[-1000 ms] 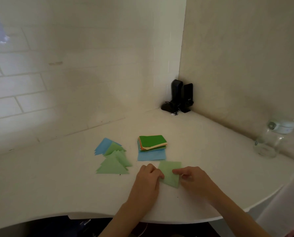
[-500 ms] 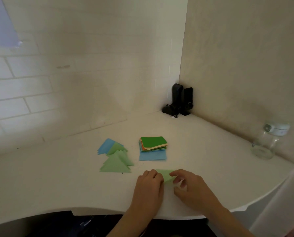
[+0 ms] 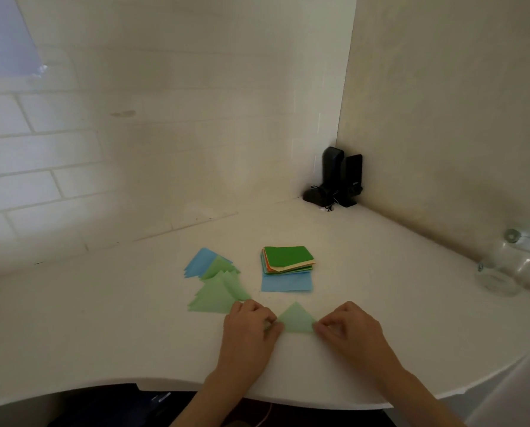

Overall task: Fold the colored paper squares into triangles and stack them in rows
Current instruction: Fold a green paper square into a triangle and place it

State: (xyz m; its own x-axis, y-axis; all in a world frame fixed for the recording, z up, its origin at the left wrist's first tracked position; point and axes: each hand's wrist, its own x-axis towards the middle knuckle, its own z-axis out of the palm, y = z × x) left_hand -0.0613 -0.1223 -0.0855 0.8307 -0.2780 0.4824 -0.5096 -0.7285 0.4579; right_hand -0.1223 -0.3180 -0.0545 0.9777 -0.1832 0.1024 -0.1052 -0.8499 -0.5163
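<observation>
Plainly, no writing is legible anywhere; the left hand [image 3: 248,329] and right hand [image 3: 348,329] pinch the opposite base corners of a thin light-green paper triangle [image 3: 295,319] lying flat between their fingertips; beyond the fingers sit matte folded triangles [image 3: 216,280] and a square paper stack [image 3: 286,266].

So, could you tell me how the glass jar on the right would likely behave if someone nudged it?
The glass jar is probably fragile, being clear glass. It looks tilted or lying over, so it may roll. It appears empty, hence likely light.
</observation>
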